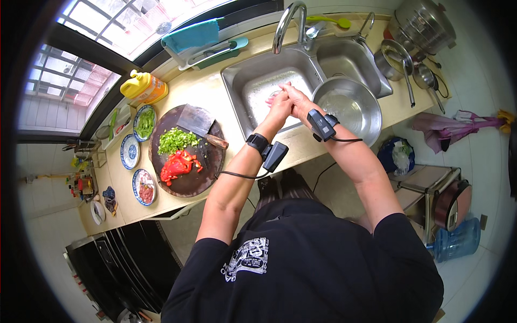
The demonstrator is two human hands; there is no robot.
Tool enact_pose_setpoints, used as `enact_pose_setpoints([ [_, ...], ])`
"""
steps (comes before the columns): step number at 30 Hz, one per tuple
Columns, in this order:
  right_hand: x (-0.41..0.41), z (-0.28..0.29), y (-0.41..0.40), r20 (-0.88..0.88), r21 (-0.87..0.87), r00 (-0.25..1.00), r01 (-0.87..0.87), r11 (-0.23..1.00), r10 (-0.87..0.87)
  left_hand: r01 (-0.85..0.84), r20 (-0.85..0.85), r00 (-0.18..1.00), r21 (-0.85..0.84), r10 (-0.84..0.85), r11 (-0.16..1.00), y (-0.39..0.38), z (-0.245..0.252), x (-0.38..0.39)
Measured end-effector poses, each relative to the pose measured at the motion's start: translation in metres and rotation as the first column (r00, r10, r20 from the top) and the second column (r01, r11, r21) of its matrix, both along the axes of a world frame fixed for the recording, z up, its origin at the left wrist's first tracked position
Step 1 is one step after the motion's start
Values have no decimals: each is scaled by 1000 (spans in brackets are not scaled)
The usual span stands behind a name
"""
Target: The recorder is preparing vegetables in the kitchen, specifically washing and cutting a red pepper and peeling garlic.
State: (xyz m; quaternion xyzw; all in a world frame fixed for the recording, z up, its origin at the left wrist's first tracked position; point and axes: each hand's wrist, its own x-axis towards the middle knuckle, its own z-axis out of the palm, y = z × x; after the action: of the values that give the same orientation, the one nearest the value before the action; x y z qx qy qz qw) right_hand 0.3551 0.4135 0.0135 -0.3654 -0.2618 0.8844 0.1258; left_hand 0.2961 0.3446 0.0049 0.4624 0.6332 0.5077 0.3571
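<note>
Over the larger left basin (250, 87) of the stainless steel sink, my left hand (281, 105) and my right hand (298, 99) are pressed together, partly covering each other. Nothing shows between them, though the palms are hidden. Pinkish fingertips show at the far side of the hands. The chrome faucet (299, 20) arches above the basin, beyond my hands; I cannot make out a stream of water. Just right of my right wrist, a wide stainless steel bowl (353, 107) rests by the smaller basin (343, 58). Each wrist wears a strapped black device with a cable.
Left of the sink, a round chopping board (185, 189) bears a cleaver (196, 120), chopped green pieces (177, 140) and cut red pepper (177, 164). Plates of sliced greens (145, 122) and raw meat (145, 191) stand beyond. Pots (389, 60) occupy the right end.
</note>
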Motion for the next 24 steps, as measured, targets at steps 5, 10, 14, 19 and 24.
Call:
enact_pose_setpoints([
  [5,-2,-2,-5,-142,-184,973,157,970,-185,-137,950,294,146,-100,980,-10,7,2],
  [10,-3,-9,-19,-290,-286,931,137,948,-222,-297,996,-50,56,-74,953,-28,10,6],
  [14,-5,-16,-15,-110,-244,956,240,940,-273,-285,932,340,-29,129,958,-35,19,24],
  [19,-15,-5,-24,55,-148,981,192,970,-185,15,-47,999,88,-11,996,-51,3,4],
  [24,-23,-8,-23,146,58,939,306,950,-312,168,-378,919,111,-115,979,-54,7,-6],
])
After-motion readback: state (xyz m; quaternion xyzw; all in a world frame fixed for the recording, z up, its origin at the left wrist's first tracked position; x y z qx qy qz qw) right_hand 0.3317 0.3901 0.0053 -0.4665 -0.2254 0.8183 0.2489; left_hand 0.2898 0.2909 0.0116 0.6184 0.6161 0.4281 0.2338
